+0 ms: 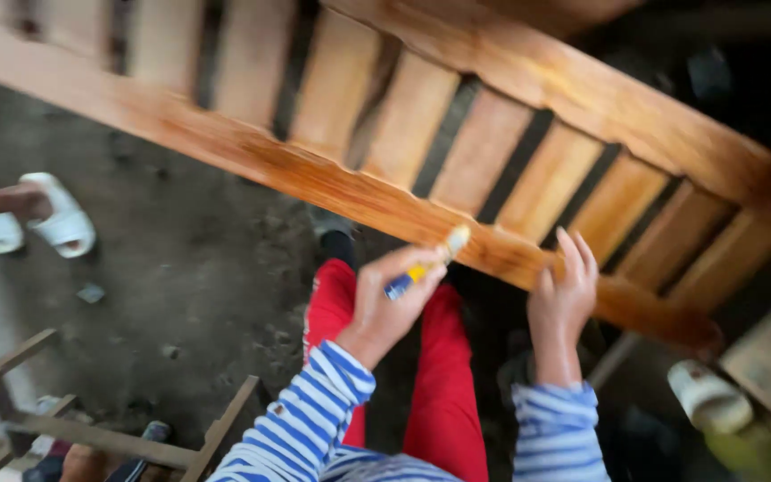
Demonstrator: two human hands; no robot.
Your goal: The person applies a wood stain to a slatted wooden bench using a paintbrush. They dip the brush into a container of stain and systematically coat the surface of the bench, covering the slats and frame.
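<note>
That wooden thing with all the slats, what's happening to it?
A person in a striped blue-and-white top and red trousers is working on a slatted wooden frame. Their left hand holds a small brush with a yellow and blue handle, its tip at the frame's lower rail, which looks glossy and orange. Their right hand rests open against the same rail. White sandals on someone else's feet stand on the dirt floor nearby. The picture is blurry.
</note>
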